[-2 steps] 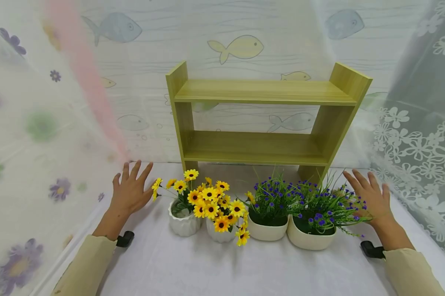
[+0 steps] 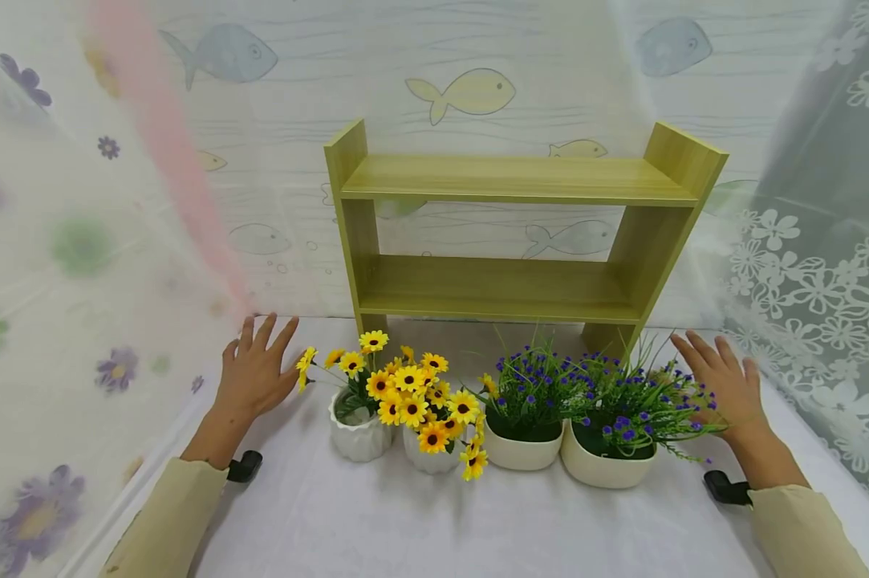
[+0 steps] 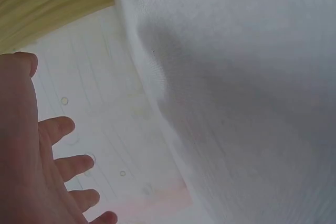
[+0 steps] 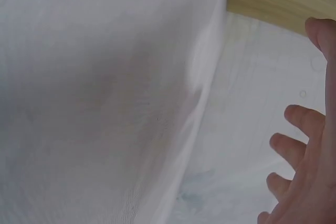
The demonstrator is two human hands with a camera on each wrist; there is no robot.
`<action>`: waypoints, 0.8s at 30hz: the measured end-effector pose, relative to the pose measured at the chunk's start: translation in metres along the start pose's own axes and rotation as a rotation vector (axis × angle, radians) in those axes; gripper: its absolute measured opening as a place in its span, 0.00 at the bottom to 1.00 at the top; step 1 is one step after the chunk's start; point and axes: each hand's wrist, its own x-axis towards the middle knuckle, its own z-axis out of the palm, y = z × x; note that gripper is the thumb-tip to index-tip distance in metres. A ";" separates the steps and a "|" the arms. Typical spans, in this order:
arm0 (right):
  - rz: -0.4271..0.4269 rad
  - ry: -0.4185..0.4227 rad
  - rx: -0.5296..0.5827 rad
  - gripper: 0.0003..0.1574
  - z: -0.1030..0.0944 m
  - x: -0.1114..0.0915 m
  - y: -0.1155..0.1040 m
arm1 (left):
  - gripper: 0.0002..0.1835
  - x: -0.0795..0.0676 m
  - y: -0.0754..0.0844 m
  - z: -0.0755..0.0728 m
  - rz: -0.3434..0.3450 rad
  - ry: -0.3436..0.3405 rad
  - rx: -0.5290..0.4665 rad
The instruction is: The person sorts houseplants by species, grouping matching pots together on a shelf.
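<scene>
Behind everything hangs a sheer, fish-printed sheet (image 2: 304,128), facing you. White cloth covers the tabletop (image 2: 492,530). On it stands a straight-edged, wood-grained shelf (image 2: 499,289), with four pots lined up in front. Two smooth, oval cream pots (image 2: 607,472) fill the row's right half; thin sprigs with purple flowers (image 2: 627,434) cross before your right hand (image 2: 730,385). Your left hand (image 2: 253,381) is beside the left end, near fluted white pots (image 2: 362,442) of yellow flowers (image 2: 412,409). Both your hands have their fingers spread.
</scene>
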 end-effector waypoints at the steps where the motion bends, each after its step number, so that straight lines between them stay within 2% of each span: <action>1: -0.007 0.016 -0.005 0.83 0.001 0.001 0.000 | 0.41 0.000 0.000 0.000 -0.001 0.004 0.006; 5: -0.039 0.086 -0.015 0.64 0.002 0.006 -0.001 | 0.41 0.003 0.001 -0.001 -0.007 0.011 0.019; 8: -0.047 0.121 0.026 0.55 0.002 0.009 -0.004 | 0.40 0.003 0.002 -0.001 -0.009 0.023 0.014; 15: -0.022 0.060 0.121 0.56 0.000 0.008 -0.011 | 0.36 0.002 0.009 -0.002 -0.018 0.043 -0.028; 20: -0.056 0.082 0.152 0.53 0.004 0.009 -0.007 | 0.34 0.003 0.013 -0.001 0.003 0.087 -0.052; 24: -0.100 0.102 0.186 0.52 -0.003 0.008 -0.016 | 0.34 0.006 0.013 0.000 0.025 0.116 -0.095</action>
